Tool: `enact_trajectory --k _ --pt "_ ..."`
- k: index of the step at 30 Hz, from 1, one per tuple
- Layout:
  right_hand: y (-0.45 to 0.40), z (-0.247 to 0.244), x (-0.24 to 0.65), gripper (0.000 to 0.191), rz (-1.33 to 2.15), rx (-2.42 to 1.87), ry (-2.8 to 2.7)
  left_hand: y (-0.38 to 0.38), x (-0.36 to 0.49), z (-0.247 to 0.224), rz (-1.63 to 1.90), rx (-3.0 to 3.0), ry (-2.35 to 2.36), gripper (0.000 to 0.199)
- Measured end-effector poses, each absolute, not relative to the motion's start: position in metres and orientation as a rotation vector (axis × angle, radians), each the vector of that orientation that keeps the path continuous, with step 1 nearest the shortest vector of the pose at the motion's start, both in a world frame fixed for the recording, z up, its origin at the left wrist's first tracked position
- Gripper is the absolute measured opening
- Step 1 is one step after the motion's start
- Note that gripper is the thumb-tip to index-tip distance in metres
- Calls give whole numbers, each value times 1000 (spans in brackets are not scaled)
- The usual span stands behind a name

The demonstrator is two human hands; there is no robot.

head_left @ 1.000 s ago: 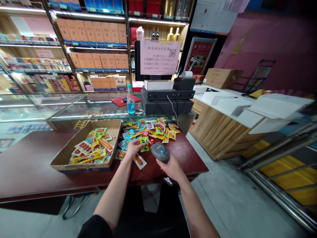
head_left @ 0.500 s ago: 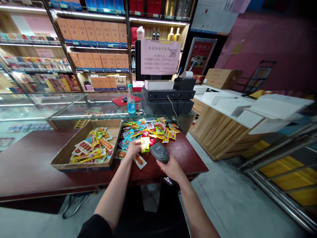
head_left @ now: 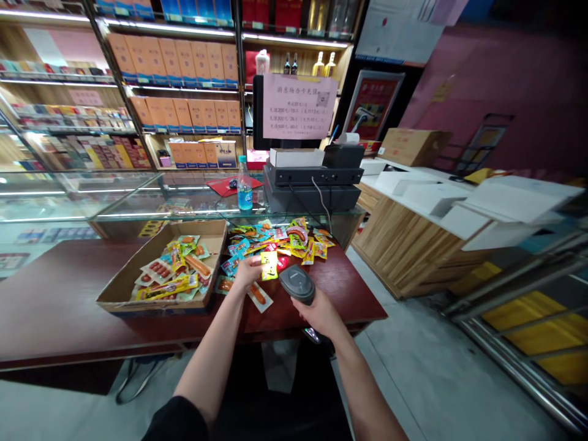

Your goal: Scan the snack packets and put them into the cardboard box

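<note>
Between the fingers of my left hand (head_left: 248, 274) is a small yellow snack packet (head_left: 269, 266), lit brightly on its face. My right hand (head_left: 320, 313) is wrapped round the handle of a dark grey barcode scanner (head_left: 297, 282), whose head points at the packet from a short distance. Behind both hands lies a pile of snack packets (head_left: 243, 246) in blue, yellow and red. A packaged sausage (head_left: 260, 296) rests on the dark red table just below my left hand. To the left, a cardboard box (head_left: 108, 301) holds several wrapped sausages (head_left: 158, 270) and snack packets.
Past the table (head_left: 59, 288) runs a glass counter (head_left: 138, 205) with a blue-capped bottle (head_left: 245, 190). A cash drawer (head_left: 312, 197) and a monitor bearing a pink notice (head_left: 297, 107) stand at its right end. A wooden cabinet (head_left: 408, 245) stands across the floor at right.
Hardly anything differs. The whole view has shifted slightly, and both hands keep the yellow packet and the scanner in nearly the same places.
</note>
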State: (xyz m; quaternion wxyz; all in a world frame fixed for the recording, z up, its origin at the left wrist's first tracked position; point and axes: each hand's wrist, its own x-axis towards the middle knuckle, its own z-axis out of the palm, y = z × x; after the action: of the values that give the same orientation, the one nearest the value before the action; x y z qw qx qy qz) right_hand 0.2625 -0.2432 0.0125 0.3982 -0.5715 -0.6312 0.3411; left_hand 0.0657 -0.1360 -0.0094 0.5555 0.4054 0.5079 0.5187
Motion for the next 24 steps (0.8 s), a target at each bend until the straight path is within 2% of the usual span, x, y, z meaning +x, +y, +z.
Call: enact_trajectory --k 8,14,19,24 --pt "-238 14 260 29 861 -1471 -1592 -142 41 10 1332 962 1216 39" --pt "-221 2 253 30 942 -1490 -1606 -155 -54 59 1545 1051 1319 55" --pt "-205 -8 244 31 960 -1469 -1644 -177 -134 79 1750 970 1504 71" --pt "-196 -13 240 32 984 -1445 -1656 -188 -142 79 1737 1018 1560 68"
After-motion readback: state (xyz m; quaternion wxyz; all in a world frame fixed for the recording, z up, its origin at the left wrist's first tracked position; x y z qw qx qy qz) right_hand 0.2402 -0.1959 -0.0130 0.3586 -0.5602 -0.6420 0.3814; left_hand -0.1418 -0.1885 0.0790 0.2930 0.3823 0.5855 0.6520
